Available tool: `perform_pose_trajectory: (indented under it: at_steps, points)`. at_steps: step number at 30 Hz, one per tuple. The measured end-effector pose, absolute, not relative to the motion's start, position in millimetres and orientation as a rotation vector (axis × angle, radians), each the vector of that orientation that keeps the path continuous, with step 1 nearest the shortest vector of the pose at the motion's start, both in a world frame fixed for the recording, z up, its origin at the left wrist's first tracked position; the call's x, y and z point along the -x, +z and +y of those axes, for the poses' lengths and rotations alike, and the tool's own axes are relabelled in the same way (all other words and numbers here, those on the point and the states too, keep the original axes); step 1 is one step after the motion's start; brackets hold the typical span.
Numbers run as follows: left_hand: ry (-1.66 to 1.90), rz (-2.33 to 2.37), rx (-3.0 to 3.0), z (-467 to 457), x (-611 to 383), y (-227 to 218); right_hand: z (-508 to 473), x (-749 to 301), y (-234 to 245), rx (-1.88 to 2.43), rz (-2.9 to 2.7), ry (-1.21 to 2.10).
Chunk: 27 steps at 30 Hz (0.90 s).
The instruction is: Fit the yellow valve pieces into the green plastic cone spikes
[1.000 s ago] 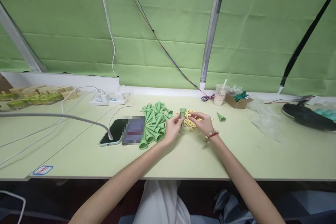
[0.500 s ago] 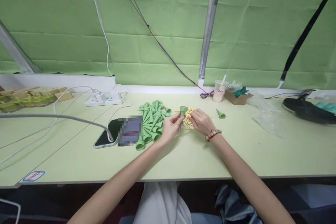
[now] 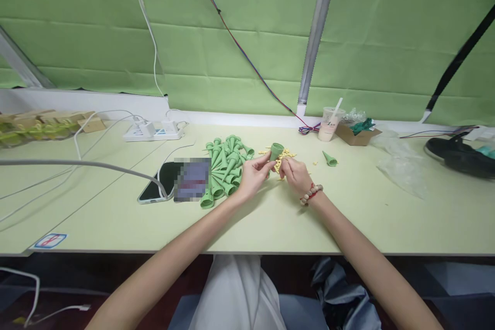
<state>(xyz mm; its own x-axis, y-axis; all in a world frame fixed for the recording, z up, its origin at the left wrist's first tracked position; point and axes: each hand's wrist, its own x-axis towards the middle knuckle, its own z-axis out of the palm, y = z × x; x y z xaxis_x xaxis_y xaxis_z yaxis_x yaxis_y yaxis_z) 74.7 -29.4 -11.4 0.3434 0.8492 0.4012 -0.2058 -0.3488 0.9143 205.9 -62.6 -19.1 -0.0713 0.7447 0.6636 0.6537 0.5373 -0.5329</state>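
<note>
My left hand [image 3: 255, 174] pinches a green plastic cone [image 3: 276, 151], its wide hollow end turned up and toward me. Close beside it, my right hand [image 3: 295, 174] has its fingers curled together over a scatter of small yellow pieces [image 3: 285, 154]; whatever is between those fingertips is hidden. A heap of green cones [image 3: 224, 165] lies to the left, partly behind my left hand. Off to the right, a single green cone [image 3: 330, 159] rests on its side.
Left of the heap lie a phone [image 3: 160, 181] with a cable and a blurred flat object [image 3: 192, 179]. A power strip [image 3: 154, 133] is behind. At the back right stand a drink cup [image 3: 330, 124], a cardboard box [image 3: 358, 135], a plastic bag [image 3: 400, 162] and a black shoe-like item [image 3: 458, 157].
The held cone has tipped so that its open end faces me more. My right hand's fingers have curled in tighter near it. The whole view has shifted slightly.
</note>
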Motion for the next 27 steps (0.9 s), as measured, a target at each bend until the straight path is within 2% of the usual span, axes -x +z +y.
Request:
perform_pose_trajectory:
  at_steps: [6,9,11,15,20,27]
  points:
    - [1.377,0.675,-1.660,-22.5,-70.1,-20.0,-61.5,-190.7,-15.0,0.900,-1.328,1.108]
    - [1.411,0.683,-1.760,-25.1,-67.6,-19.3,-58.2,-190.3,-16.9,0.883,-1.273,1.192]
    - [1.386,0.723,-1.775,-28.8,-65.4,-18.0,-57.6,-192.0,-20.7,0.956,-1.335,1.002]
    - [1.288,0.777,-1.689,-33.0,-52.5,-16.6,-58.2,-194.6,-29.4,1.197,-1.701,0.407]
    - [1.006,0.690,-1.555,-27.7,-20.3,-11.2,-49.2,-192.3,-32.3,1.329,-2.010,-0.133]
    - [0.904,0.697,-1.479,-9.7,5.3,-7.6,-29.8,-184.3,-14.1,1.180,-2.262,-0.510]
